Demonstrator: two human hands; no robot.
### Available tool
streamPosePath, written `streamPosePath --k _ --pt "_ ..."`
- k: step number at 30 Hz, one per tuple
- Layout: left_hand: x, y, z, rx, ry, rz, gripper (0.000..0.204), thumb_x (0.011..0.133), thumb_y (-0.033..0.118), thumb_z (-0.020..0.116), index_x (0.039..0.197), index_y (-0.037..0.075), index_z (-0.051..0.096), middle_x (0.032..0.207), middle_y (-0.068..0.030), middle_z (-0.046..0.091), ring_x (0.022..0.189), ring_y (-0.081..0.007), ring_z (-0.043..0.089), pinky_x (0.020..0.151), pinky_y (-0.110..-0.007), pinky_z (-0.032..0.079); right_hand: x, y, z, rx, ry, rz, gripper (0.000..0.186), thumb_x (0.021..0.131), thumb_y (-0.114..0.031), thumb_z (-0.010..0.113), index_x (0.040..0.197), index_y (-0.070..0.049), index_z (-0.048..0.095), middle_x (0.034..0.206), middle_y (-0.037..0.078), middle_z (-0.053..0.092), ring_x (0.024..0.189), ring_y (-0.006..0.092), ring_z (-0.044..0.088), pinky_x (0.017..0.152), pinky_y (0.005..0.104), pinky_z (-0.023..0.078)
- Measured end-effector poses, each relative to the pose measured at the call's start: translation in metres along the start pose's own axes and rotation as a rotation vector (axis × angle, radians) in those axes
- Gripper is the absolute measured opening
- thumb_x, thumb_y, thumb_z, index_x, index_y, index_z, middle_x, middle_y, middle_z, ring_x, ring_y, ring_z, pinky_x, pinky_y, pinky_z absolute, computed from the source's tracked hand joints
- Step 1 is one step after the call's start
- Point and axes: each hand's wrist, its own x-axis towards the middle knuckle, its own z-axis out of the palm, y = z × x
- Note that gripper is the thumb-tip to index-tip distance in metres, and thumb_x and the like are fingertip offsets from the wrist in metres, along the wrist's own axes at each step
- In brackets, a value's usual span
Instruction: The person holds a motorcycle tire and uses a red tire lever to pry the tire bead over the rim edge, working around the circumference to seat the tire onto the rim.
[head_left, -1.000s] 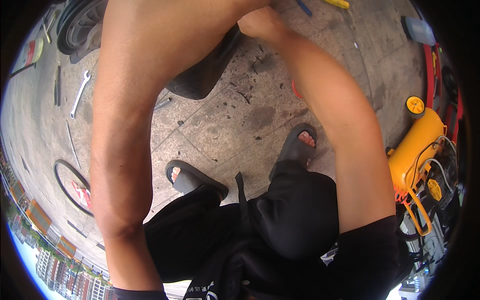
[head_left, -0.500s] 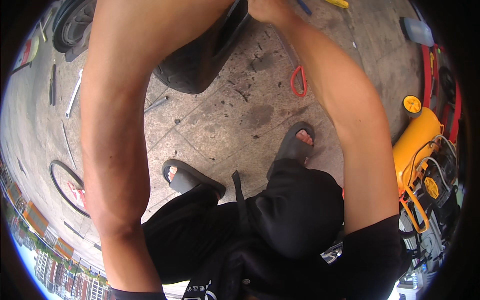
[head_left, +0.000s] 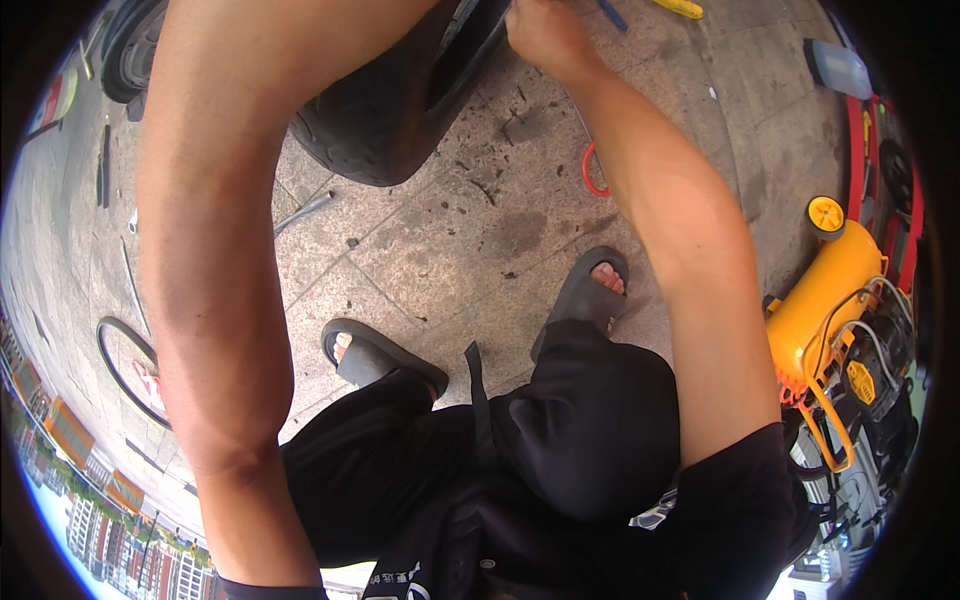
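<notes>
A black rubber tyre [head_left: 375, 125] stands on the stone paving at the top centre, its tread toward me and its hollow inside showing. My right hand [head_left: 548, 38] is closed at the tyre's right edge, fingers curled; the fingertips are partly cut off by the top of the picture. Over the tyre's left side passes my left arm, and its hand lies beyond the top edge, out of sight. Below my right wrist, a red loop handle [head_left: 592, 172] lies on the ground, partly covered by the forearm.
At the left lie a metal bar [head_left: 305, 212], a thin dark tool [head_left: 104, 165] and a black ring [head_left: 128, 370]; a wheel [head_left: 125, 55] is at the upper left. On the right stand a yellow compressor tank [head_left: 820, 300] and a plastic jug [head_left: 838, 66]. Yellow-handled [head_left: 680, 8] and blue [head_left: 612, 14] tools lie far ahead.
Both arms have shifted slightly left. My right hand has come lower into view at the tyre's edge, and its forearm now covers more of the red handle. The tyre has moved slightly left.
</notes>
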Motion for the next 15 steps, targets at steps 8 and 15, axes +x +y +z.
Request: streamPosePath --k 8,15 --pt "0.002 0.002 -0.002 0.149 0.052 -0.021 0.044 0.068 0.024 0.079 0.098 -0.005 0.067 0.082 -0.0116 0.07 0.07 -0.0191 0.067 0.068 -0.03 0.054 0.001 0.001 0.019 0.064 0.124 0.058 0.036 0.092 -0.017 0.051 0.127 -0.01 0.052 0.085 0.03 0.066 0.084 0.0485 0.065 0.077 0.0578 0.051" --pt "0.015 -0.034 -0.013 -0.16 -0.073 0.243 0.04 0.071 0.021 0.077 0.1 -0.005 0.068 0.084 -0.0115 0.07 0.069 -0.0187 0.067 0.067 -0.029 0.055 0.006 -0.015 0.007 -0.128 -0.054 0.119 0.036 0.093 -0.021 0.048 0.125 -0.006 0.051 0.093 0.028 0.067 0.09 0.0468 0.065 0.08 0.0569 0.051"
